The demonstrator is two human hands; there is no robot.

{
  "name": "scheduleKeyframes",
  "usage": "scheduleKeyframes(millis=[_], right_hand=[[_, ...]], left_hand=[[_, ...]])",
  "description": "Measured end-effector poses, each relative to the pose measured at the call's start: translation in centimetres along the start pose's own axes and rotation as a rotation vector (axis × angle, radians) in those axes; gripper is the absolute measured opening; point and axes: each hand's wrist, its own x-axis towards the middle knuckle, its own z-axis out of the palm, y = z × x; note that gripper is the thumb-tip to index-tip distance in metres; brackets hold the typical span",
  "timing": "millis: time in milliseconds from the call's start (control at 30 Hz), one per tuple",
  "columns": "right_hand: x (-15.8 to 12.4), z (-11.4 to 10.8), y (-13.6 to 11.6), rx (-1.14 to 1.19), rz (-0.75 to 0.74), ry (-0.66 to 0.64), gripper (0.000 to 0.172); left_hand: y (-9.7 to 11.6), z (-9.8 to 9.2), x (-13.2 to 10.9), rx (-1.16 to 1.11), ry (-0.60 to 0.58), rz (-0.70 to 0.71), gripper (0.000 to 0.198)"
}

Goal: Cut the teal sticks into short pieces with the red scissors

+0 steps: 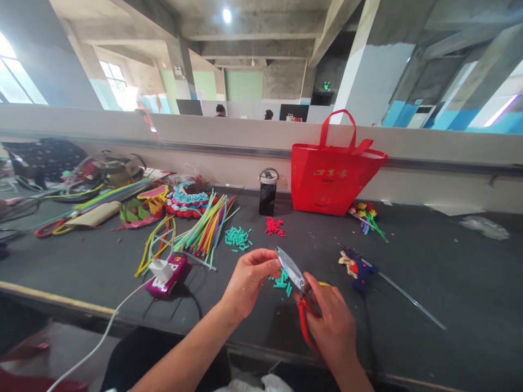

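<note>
My right hand (329, 316) grips scissors (292, 272) by their red handles, the blades pointing up and left. The blades look closed or nearly so. Beside their tip, my left hand (255, 277) is pinched, thumb against fingers; whatever it holds is too small to make out. Under the blades lies a small heap of short green pieces (281, 279), partly covered by my left hand. Further back are a pile of teal pieces (238, 238) and a smaller pile of red pieces (274, 226). A bundle of coloured pipe cleaners (210, 226) lies to the left.
A purple power strip (169, 275) with a white plug and cable sits left of my hands. Behind stand a phone (267, 197) and a red bag (333, 179). On the right lie a blue doll-like figure (359, 269) and a thin clear rod (412, 302).
</note>
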Motion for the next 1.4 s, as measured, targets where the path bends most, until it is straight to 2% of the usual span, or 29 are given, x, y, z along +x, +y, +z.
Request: scheduleKeyframes(millis=[167,367,700,967,1400], right_hand=[[-0.09,-0.31,-0.15,-0.038,0.006,-0.008,0.042],[0.00,-0.44,-0.37,-0.099,-0.020,0.045,0.043],[-0.02,-0.56,-0.31,-0.099,-0.035,0.044,0.042],[-0.20,-0.65,0.00,-0.060,-0.052,0.051,0.041],[-0.77,-0.66,0.51,-0.120,-0.126,0.088,0.037]], left_hand=[[0.19,0.18,-0.28,0.012,0.001,-0.002,0.018],[0.33,0.36,-0.71,0.023,0.019,-0.003,0.017],[0.10,0.22,-0.56,-0.071,-0.024,-0.058,0.018],[0.05,0.16,-0.54,-0.023,-0.017,-0.034,0.019],[-0.15,0.22,-0.61,0.041,0.018,0.006,0.019]])
